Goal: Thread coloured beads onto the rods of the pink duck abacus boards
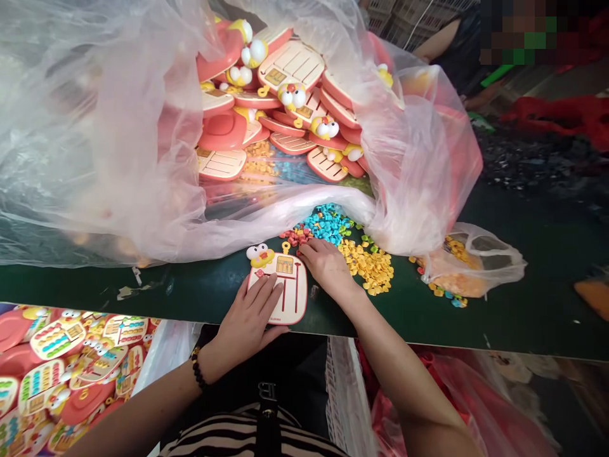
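Observation:
A cream-and-red toy board with a duck-like head, bulging white eyes and long slots lies on the dark green table. My left hand rests over its lower left side, fingers on the face and thumb along the bottom edge, holding it. Close to the fingertips, a small red piece sits by a slot. My right hand is at the board's upper right, fingers curled together beside the small red pieces. What its fingertips hold, if anything, is hidden.
Blue pieces and yellow pieces are heaped past my right hand. A big clear bag of toy boards stands behind. A small bag lies right. Finished-looking boards with coloured pieces fill the lower left. Another person's arm shows at upper right.

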Demonstrator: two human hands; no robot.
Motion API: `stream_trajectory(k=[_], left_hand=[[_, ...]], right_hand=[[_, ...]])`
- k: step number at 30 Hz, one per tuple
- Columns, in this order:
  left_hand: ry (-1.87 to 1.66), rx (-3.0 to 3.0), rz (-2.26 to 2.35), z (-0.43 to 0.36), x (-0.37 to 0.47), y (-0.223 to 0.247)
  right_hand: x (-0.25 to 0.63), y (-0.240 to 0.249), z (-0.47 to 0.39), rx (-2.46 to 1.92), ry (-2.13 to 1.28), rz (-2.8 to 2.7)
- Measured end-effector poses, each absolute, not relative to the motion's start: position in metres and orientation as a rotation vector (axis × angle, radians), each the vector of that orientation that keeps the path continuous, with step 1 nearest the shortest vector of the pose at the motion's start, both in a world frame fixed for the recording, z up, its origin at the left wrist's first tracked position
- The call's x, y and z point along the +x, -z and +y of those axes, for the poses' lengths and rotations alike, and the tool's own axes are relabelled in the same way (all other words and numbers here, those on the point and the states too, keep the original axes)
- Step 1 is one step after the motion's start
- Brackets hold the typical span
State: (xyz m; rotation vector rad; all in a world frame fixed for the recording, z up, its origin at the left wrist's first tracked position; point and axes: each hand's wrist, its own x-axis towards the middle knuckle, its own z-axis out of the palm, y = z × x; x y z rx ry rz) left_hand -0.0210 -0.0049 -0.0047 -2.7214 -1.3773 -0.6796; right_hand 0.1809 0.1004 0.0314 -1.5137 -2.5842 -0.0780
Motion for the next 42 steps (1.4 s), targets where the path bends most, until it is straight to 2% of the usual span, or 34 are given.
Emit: stream_trajectory(k=[5, 10, 15, 24, 29, 34, 42], left_hand=[[0.698, -2.724, -1.376, -0.004, -0.021, 0.006], [0.695, -2.719, -1.387, -0.004, -0.019, 0.005], [0.709, -2.703, -1.370, -0.004, -0.019, 0.003], [0.768, -2.692, -1.342, -0.006, -0.019, 0.008], [0.811, -2.706, -1.358, -0.007, -0.019, 0.012], [0.891, -2.797, -1.370, -0.006, -0.026, 0.007], [0.860, -2.774, -1.401, 0.000, -0.035, 0.005]], right_hand=[[0.181, -0.035, 0.086, -1.487, -0.157, -2.409], [0.173, -0.037, 0.068, -1.555, -0.162, -2.354], [0.173, -0.035, 0.071, -1.382, -0.242, -2.378], [0.161, -0.006, 0.030, -1.501, 0.105, -2.240], [0.146, -0.004, -0.005, -1.513, 0.023, -2.216], [0.154, -0.018, 0.015, -1.469, -0.166, -2.084], [0.158, -0.002, 0.029, -1.561, -0.006, -2.206]])
